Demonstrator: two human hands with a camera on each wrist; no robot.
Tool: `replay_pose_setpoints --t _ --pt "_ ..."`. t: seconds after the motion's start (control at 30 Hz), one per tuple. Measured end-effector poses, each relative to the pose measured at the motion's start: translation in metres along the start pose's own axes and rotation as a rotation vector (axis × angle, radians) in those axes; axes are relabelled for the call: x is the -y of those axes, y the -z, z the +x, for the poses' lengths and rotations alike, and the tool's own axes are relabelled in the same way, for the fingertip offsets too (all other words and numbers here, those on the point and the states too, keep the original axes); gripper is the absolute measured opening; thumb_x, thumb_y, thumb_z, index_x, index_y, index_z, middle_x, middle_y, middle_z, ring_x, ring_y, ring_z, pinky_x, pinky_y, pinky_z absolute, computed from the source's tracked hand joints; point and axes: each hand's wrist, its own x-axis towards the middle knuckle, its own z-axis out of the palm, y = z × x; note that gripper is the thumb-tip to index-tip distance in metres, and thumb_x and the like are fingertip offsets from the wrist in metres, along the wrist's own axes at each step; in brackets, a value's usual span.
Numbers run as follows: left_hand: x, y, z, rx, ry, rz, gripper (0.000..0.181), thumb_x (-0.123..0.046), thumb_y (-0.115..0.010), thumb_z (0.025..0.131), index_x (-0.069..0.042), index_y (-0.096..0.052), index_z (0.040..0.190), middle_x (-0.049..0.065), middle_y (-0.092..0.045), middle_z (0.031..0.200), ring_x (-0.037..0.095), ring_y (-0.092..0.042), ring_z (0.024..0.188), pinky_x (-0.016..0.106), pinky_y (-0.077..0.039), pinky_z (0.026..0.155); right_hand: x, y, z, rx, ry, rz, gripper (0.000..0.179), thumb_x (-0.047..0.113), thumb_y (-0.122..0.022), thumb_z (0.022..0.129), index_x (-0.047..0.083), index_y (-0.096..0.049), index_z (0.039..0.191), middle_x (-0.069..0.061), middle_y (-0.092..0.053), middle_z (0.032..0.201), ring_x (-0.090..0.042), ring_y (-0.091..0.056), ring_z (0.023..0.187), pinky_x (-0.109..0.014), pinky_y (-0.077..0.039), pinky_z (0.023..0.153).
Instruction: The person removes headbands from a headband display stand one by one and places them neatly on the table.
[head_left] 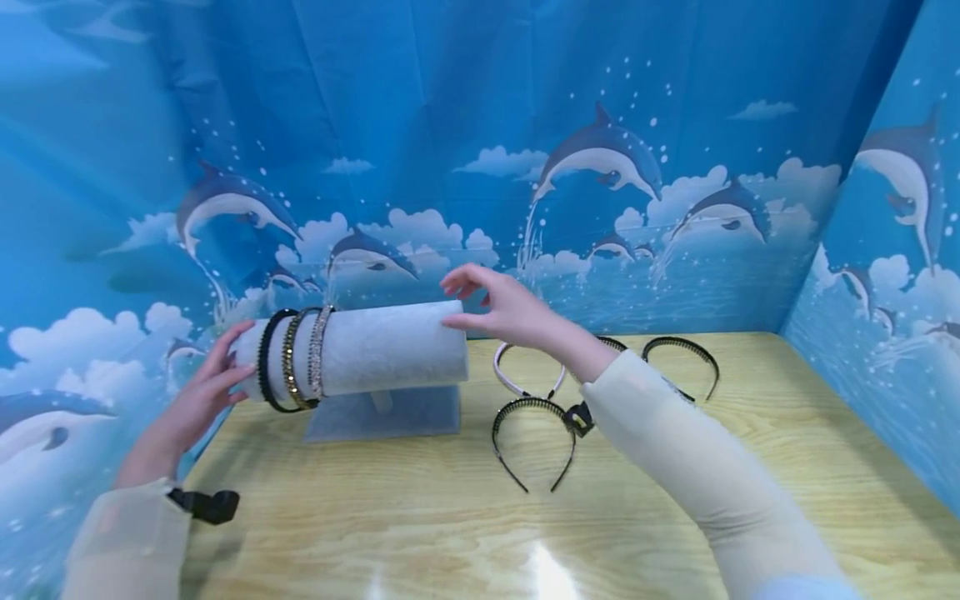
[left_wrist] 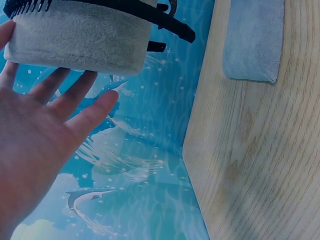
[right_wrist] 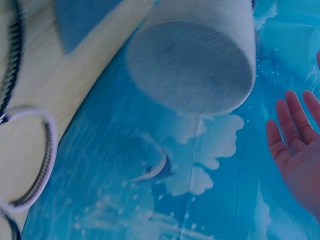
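Note:
A grey velvet display roll [head_left: 397, 346] stands on a flat base [head_left: 423, 417]. Three headbands circle its left part: a black toothed one [head_left: 265, 360], a gold-studded one [head_left: 288, 358] and a silver sparkling one [head_left: 317, 354]. My left hand [head_left: 201, 393] touches the roll's left end, thumb in front; in the left wrist view its fingers are straight and spread beside the end. At the other end, my right hand [head_left: 504, 308] hovers by the upper edge, fingers relaxed and slightly bent, holding nothing. The right wrist view shows this hand [right_wrist: 300, 155] apart from the roll's round end face [right_wrist: 192, 67].
On the wooden table [head_left: 360, 517], right of the stand, lie a black toothed headband [head_left: 531, 402], a pale pink one [head_left: 498, 367] behind it, and another black one [head_left: 681, 341]. My right forearm partly covers one more. Dolphin-print sheets [head_left: 420, 125] wall the table.

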Motion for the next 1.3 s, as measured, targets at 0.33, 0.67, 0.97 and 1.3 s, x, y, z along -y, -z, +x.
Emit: replay_pose_setpoints --t 0.33,0.67,0.97,1.3 --pt "0.001 0.001 0.0 0.011 -0.039 -0.056 0.057 -0.018 -0.041 0.105 -0.036 -0.017 0.154 -0.013 -0.038 0.128 0.001 -0.05 0.107 0.02 -0.046 0.079 0.017 -0.039 0.047 0.057 0.034 -0.047 0.057 0.031 -0.073 0.089 0.011 -0.05 0.137 -0.002 -0.051 0.136 -0.016 -0.047 0.123 -0.027 -0.037 0.101" --pt "-0.002 -0.001 0.0 0.009 0.012 -0.033 0.059 -0.023 -0.041 0.106 -0.04 -0.012 0.154 0.008 -0.018 0.151 0.013 -0.039 0.122 0.018 -0.043 0.08 0.035 -0.09 0.072 0.199 -0.048 -0.196 0.076 0.05 -0.07 0.086 0.022 -0.038 0.149 0.001 -0.034 0.151 -0.015 -0.032 0.137 -0.034 -0.034 0.107" --pt "-0.003 -0.002 0.002 0.002 0.018 -0.03 0.059 -0.025 -0.041 0.106 -0.038 -0.012 0.154 0.013 -0.017 0.148 0.003 -0.043 0.112 0.019 -0.043 0.08 0.042 -0.107 0.086 0.241 -0.059 -0.354 0.082 0.063 -0.062 0.085 0.03 -0.029 0.153 0.004 -0.027 0.154 -0.014 -0.027 0.139 -0.036 -0.026 0.111" --pt "-0.003 -0.003 0.0 -0.005 0.036 -0.032 0.058 -0.027 -0.041 0.106 -0.041 -0.012 0.153 0.013 -0.018 0.148 0.004 -0.04 0.112 0.064 -0.027 0.096 0.052 -0.12 0.101 0.219 -0.146 -0.379 0.079 0.067 -0.056 0.086 0.028 -0.032 0.152 0.006 -0.032 0.153 -0.013 -0.031 0.138 -0.036 -0.026 0.111"
